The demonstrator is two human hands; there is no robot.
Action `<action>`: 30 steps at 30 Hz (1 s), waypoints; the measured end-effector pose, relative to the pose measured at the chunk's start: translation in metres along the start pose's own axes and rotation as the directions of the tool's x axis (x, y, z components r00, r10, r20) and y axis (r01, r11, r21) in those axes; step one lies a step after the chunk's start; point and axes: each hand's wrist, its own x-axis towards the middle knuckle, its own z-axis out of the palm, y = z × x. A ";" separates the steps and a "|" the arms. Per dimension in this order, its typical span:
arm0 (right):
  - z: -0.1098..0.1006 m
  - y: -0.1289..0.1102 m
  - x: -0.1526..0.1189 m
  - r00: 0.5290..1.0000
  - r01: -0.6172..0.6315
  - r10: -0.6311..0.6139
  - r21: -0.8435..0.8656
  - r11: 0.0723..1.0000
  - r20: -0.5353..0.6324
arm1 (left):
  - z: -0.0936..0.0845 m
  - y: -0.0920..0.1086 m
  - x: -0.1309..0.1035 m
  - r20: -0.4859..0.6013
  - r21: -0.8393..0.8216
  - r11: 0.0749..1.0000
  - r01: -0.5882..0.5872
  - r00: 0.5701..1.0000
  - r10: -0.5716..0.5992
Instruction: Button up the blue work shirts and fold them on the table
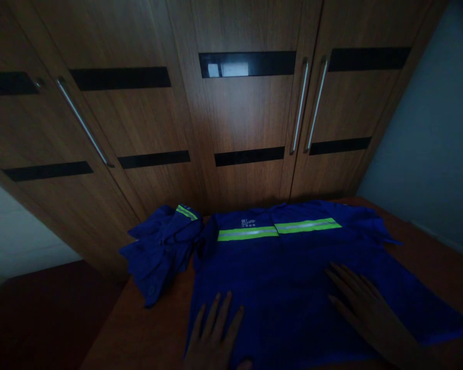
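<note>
A blue jacket [278, 277] with a green and silver reflective stripe across its chest lies spread out, collar side away from me. My left hand [215, 334] rests on its lower left part, fingers spread. Toward the right side of the cloth, my right hand [360, 303] lies flat with its fingers stretched out. Neither hand grips anything. A crumpled blue garment [162, 252], also with a reflective strip, sits beside the jacket's left sleeve.
The reddish-brown table [127, 324] carries both garments. Behind it stands a wooden wardrobe [247, 118] with long metal handles and black strips. A pale wall [432, 154] rises at the right.
</note>
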 end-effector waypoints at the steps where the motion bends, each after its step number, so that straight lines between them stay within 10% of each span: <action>1: 0.001 0.007 0.000 1.000 -0.013 0.013 -0.009 1.000 -0.015 | 0.000 -0.002 -0.004 -0.020 -0.007 0.999 0.039 0.999 -0.039; 8: -0.001 0.069 0.018 0.989 -0.135 0.138 0.056 0.989 -0.047 | -0.022 -0.035 0.016 0.143 -0.273 0.822 0.500 0.866 -0.479; 14: -0.010 0.146 0.036 0.894 -0.446 0.438 -0.089 0.890 -0.097 | -0.031 -0.078 0.059 0.361 -0.350 0.643 0.681 0.732 -0.578; 23: -0.020 0.163 0.058 0.865 -0.501 0.502 0.113 0.858 0.018 | -0.018 -0.096 0.063 0.379 -0.608 0.440 0.661 0.728 -0.571; 30: -0.019 0.153 0.062 0.862 -0.496 0.499 0.053 0.867 -0.088 | -0.021 -0.093 0.057 0.289 -0.603 0.479 0.638 0.734 -0.615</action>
